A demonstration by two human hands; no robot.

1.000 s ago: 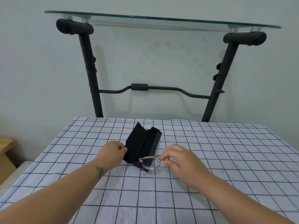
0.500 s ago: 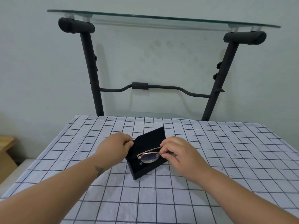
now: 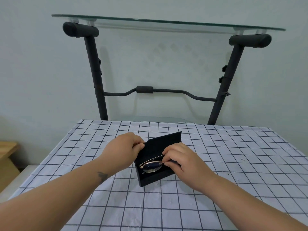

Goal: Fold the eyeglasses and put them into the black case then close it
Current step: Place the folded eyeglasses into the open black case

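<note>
The black case (image 3: 164, 140) stands open on the checked tablecloth (image 3: 233, 155), its flap raised toward the back. My left hand (image 3: 124, 150) pinches the flap's left edge and holds it up. The folded gold-rimmed eyeglasses (image 3: 152, 166) lie low inside the case, one lens showing at its left end. My right hand (image 3: 182, 161) grips the eyeglasses at their right end with the fingertips, covering the other lens and the case's right side.
Behind the table stands a black metal stand (image 3: 97, 77) with a crossbar and a glass shelf (image 3: 166, 25) on top, against a pale wall. A wooden piece of furniture (image 3: 6, 157) sits low at the left edge.
The case went from lying flat to standing open with its flap lifted by my left hand. My right hand carried the eyeglasses from the cloth into the case and lowered them.
</note>
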